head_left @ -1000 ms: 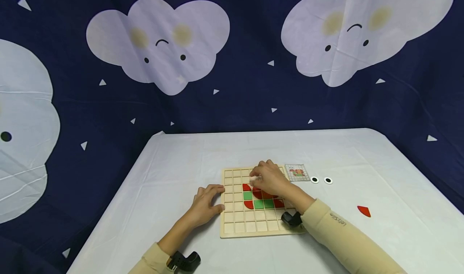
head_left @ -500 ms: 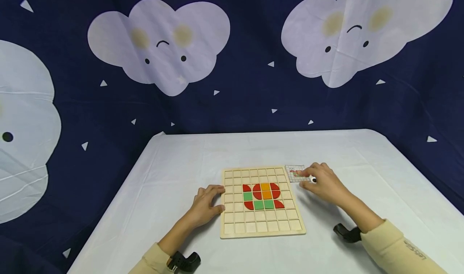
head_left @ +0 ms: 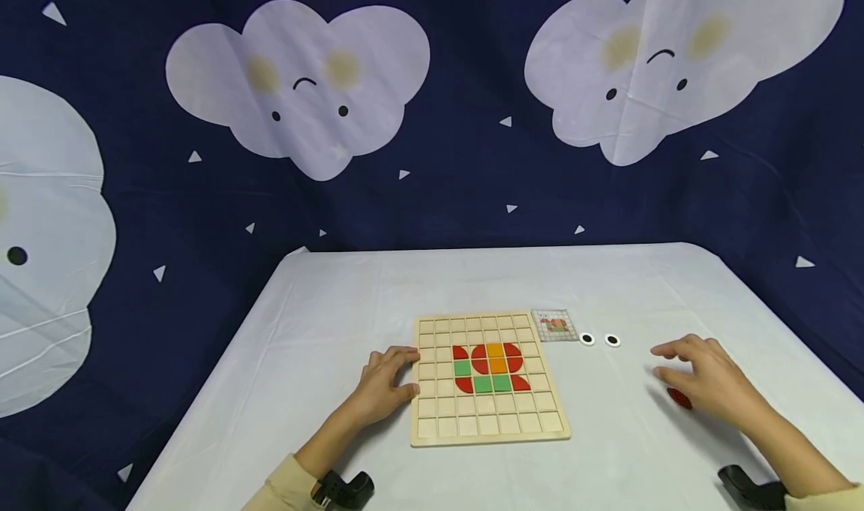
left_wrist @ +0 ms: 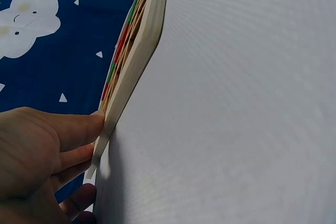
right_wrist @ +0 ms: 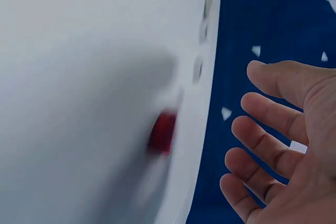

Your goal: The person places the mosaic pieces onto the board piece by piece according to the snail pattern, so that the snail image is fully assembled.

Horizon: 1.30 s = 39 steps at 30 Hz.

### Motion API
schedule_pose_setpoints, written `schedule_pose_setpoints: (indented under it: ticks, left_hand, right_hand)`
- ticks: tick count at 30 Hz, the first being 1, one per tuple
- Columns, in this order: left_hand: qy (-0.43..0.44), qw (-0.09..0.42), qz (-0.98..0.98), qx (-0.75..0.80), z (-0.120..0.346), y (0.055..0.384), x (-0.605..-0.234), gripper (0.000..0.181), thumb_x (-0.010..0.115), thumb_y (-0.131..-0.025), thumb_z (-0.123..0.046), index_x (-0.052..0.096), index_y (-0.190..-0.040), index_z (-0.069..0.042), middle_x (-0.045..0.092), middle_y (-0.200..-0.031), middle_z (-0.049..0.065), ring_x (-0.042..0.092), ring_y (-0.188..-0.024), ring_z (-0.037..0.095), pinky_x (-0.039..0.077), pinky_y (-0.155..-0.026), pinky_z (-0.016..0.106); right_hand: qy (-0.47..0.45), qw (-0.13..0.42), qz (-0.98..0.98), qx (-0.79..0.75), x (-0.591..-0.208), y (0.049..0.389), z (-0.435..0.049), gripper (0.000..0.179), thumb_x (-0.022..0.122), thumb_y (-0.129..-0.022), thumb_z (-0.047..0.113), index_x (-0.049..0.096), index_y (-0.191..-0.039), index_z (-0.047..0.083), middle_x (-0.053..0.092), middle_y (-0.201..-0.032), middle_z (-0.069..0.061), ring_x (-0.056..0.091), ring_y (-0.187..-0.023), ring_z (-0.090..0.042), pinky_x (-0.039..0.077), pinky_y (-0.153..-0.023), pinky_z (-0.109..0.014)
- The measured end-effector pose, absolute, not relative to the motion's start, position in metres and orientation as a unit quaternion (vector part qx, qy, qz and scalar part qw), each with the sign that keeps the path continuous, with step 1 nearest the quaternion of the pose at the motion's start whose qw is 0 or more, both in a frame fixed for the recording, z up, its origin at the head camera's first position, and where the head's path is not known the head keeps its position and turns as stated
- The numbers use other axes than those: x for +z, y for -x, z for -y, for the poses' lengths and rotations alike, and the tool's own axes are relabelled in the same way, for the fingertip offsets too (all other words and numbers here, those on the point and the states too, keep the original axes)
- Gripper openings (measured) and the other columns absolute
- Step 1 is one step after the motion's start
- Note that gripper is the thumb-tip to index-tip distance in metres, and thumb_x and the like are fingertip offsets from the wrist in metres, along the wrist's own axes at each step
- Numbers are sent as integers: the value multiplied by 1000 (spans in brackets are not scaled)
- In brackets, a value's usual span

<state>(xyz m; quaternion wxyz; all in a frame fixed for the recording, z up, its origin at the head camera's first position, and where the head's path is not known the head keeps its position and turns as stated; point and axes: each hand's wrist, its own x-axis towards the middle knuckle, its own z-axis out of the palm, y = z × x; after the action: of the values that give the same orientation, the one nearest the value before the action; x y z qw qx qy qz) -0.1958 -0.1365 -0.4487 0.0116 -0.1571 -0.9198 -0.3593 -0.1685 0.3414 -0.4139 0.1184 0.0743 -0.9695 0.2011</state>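
A square wooden grid board lies on the table. Red rounded pieces, green squares and orange squares sit in its cells. My left hand rests against the board's left edge, thumb and fingertips touching its side; the left wrist view has the thumb at the rim. Over to the right, my right hand hovers with parted fingers above a loose red piece, partly hidden beneath it. In the right wrist view the fingers are loosely bent, apart from the blurred red piece.
A small pattern card lies by the board's upper right corner. Beside it are two round white pieces with black centres, one nearer the card and one farther right. A dark blue cloud-print curtain hangs behind the white table.
My right hand has moved from over the board, past the card and round pieces, to the loose red piece. The orange squares came into view. My left hand has stayed at the board.
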Motion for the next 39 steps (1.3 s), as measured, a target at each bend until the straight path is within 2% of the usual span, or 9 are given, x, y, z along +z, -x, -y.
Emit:
schedule_pose_setpoints:
  ticks: [3,7,9,11,16,17,24,31,39]
  left_hand:
    - [159,13,921,-356,137,196,-449,47,72,-78,-14,59,-123,-8,53,-133,3,37,-98,15,27,-84,35]
    - [161,13,920,-356,137,196,-449,47,72,-79,-15,59,-123,-8,53,-133,3,37,-97,15,27,-83,35]
    - [161,15,920,-357,137,195,-449,47,72,-79,-15,59,-123,-8,53,-133,3,37,-97,15,27,-83,35]
    - [161,15,920,-358,137,195,-449,47,72,-79,-15,59,-123,-8,53,-133,3,37,-97,15,27,-83,34]
    - [158,17,920,-358,137,195,-449,47,72,-79,-14,59,-124,-8,54,-133,3,37,-96,14,27,-83,34]
    - [158,17,920,-358,137,195,-450,47,72,-79,-15,59,-124,-8,54,-133,3,37,-96,14,27,-83,34]
    - [157,17,921,-357,136,195,-450,47,72,-78,-14,59,-123,-9,54,-133,2,37,-95,14,27,-83,34]
    - [160,17,921,-353,136,196,-450,47,72,-78,-14,60,-123,-8,54,-132,3,37,-96,15,27,-83,35]
    - [164,20,921,-352,136,196,-450,47,72,-78,-14,59,-123,-8,54,-132,4,37,-96,15,27,-83,35]
  right_hand:
    - [-73,133,969,195,-422,162,-357,28,75,-75,19,70,-101,8,65,-100,-16,49,-89,-28,34,-67,-33]
    - [-77,144,967,194,-431,154,-376,27,76,-74,21,71,-99,12,67,-100,-14,40,-90,4,31,-66,-26]
    - [-83,147,967,190,-434,153,-384,27,77,-73,21,71,-98,13,67,-99,-13,34,-86,12,29,-65,-23]
    - [-83,132,970,186,-437,151,-391,29,78,-73,21,71,-99,11,66,-100,-14,37,-89,7,29,-67,-24]
    - [-88,104,976,172,-440,150,-397,33,78,-72,19,70,-101,8,65,-101,-17,47,-90,-26,27,-69,-24]
    - [-91,104,976,171,-441,150,-397,33,78,-72,20,70,-101,8,65,-101,-17,47,-90,-26,27,-69,-24]
    - [-108,119,973,164,-444,150,-390,32,79,-71,24,70,-100,15,64,-100,-7,33,-84,9,29,-66,-22]
    - [-137,151,966,159,-445,154,-378,32,81,-68,22,71,-98,16,63,-94,1,36,-83,7,30,-67,-21]
    - [-139,147,965,165,-444,158,-370,28,80,-70,21,71,-96,17,61,-92,6,37,-82,4,30,-67,-21]
